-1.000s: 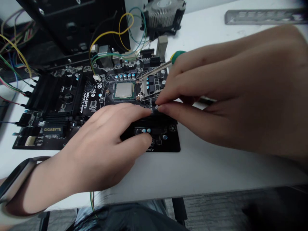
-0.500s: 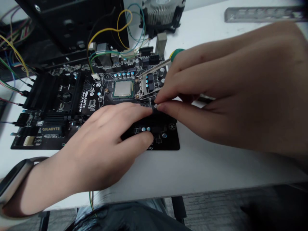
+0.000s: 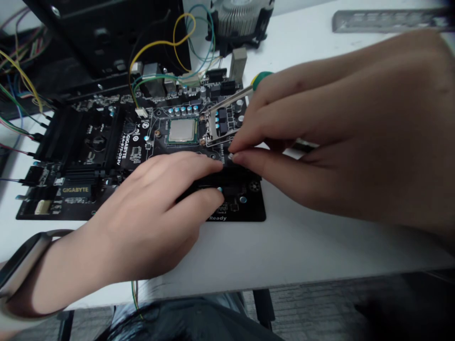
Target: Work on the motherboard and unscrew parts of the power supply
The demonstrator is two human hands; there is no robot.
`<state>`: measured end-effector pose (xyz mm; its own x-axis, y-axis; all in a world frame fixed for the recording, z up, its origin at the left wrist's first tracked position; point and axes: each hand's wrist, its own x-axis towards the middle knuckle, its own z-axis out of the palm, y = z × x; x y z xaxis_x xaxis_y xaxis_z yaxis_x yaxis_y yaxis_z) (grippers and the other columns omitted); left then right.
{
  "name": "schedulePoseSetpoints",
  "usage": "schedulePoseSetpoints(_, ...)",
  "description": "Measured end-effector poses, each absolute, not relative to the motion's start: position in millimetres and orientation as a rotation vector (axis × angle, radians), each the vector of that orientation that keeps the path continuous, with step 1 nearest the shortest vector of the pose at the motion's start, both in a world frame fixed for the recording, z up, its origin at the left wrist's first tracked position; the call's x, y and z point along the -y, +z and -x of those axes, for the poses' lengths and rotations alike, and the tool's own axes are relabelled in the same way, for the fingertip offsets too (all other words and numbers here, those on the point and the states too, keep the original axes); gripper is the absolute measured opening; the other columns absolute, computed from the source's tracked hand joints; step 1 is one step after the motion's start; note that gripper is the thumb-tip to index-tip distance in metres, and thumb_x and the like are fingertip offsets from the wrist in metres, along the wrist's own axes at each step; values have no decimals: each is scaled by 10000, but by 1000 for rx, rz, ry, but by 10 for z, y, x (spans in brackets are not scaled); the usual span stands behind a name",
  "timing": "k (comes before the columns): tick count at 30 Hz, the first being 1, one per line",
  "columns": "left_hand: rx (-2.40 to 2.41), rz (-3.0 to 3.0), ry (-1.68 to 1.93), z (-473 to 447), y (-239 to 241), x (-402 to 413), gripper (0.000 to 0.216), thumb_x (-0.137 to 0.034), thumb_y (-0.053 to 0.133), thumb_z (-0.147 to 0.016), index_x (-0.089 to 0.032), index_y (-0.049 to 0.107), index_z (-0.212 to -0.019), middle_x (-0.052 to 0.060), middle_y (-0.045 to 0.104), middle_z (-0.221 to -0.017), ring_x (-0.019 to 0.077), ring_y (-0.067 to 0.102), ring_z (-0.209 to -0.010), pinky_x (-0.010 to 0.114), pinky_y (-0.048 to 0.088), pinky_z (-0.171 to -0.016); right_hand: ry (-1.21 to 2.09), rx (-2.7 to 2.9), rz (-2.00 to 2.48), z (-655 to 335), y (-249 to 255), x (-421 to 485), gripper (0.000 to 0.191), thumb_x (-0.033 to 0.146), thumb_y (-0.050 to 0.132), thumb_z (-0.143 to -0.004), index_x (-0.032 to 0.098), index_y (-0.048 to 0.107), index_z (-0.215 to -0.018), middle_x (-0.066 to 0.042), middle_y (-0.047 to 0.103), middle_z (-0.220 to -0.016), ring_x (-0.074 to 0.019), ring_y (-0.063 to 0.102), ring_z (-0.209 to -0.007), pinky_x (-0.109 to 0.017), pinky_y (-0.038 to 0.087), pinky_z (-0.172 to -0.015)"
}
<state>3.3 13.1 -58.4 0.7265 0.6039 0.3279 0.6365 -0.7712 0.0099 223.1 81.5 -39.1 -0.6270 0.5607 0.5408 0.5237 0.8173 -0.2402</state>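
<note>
Head view, watched from my remote seat: the left hand (image 3: 168,203) arches over the motherboard (image 3: 155,123) at six o'clock from the processor (image 3: 182,130), thumb and forefinger parted, perhaps steadying the board; toward four o'clock, near the metal frame (image 3: 212,127), a small pale piece (image 3: 231,156) is pinched between the right hand's (image 3: 341,137) thumb and forefinger, I judge for fine control.

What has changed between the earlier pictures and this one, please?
The left hand has shifted its thumb toward its index finger, narrowing the gap and uncovering the "Ready" lettering on the motherboard. Nothing was visibly taken up or let go. The right hand still pinches a small pale piece; the processor stays put.
</note>
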Motion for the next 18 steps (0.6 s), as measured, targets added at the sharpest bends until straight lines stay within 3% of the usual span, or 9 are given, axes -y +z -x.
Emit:
schedulePoseSetpoints(13, 987, 2879, -416, -28, -564, -145, 212, -129, 464, -898, -230, 539, -1069, 108, 592, -1345, 332, 618, -1232, 518, 598, -896, 101, 2382, 763, -2255, -361, -799, 209, 183, 609, -825, 206, 782, -710, 54, 703, -749, -73, 575, -655, -304, 341, -624)
schedulePoseSetpoints(18, 957, 2869, -395, -17, -571, -149, 208, -151, 519, -905, -252, 558, -1083, 69, 589, -1369, 295, 597, -1275, 462, 592, -946, 101, 2397, 769, -2234, -361, -787, 217, 161, 596, -816, 193, 774, -696, 52, 697, -741, -69, 579, -667, -301, 339, -623)
